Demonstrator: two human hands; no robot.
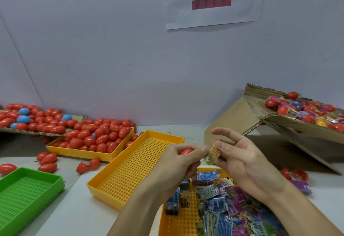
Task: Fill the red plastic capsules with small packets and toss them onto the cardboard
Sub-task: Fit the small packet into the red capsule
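I see my left hand (178,158) curled around a red capsule (185,151), which sits inside the fist with only its upper side showing between the thumb and the bent fingers. My right hand (240,158) is just beside it, pinching a small yellow packet (212,155) between thumb and forefinger, while the other fingers stand spread and raised. The packet hangs at the mouth of the left fist, touching or nearly touching the left fingertips; I cannot tell whether it has entered the capsule.

Below both hands lies a yellow tray (168,221) heaped with printed packets (229,204) in blue, purple and green. Left of it is another yellow perforated tray (130,170), and beyond that a third yellow tray (87,154) piled with red capsules (100,135). A green tray (28,194) sits at the near left.

At the far left, a flat cardboard sheet (78,117) carries more red capsules and a few blue ones (23,118). At the right, a tilted cardboard box (232,122) holds filled capsules (305,109). Loose red capsule halves (87,166) lie on the table (74,208) between the trays.
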